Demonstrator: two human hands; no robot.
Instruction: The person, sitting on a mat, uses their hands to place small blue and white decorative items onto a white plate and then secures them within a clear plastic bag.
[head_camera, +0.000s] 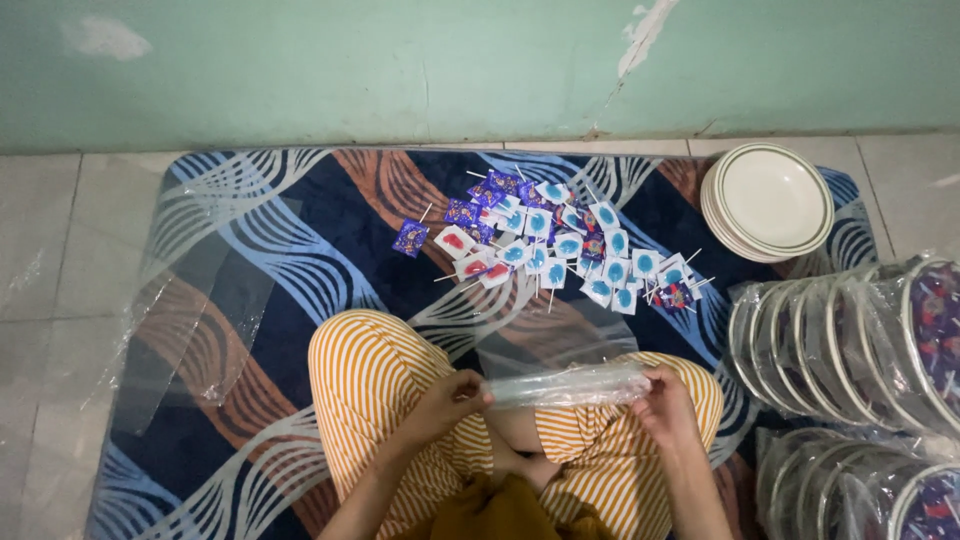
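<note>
I sit cross-legged in orange-striped trousers on a patterned rug (300, 240). My left hand (450, 400) and my right hand (662, 398) each grip one end of a clear plastic bag (565, 385), stretched flat between them above my knees. Beyond my knees lies a scatter of several wrapped lollipops (560, 245) in blue, white, red and purple wrappers with thin white sticks.
A stack of white plates (768, 200) with dark rims stands at the rug's far right. Several plates wrapped in clear plastic (850, 340) lean in rows at the right edge. Loose clear plastic sheets (190, 320) lie on the rug's left. A green wall (400, 70) borders the tiled floor.
</note>
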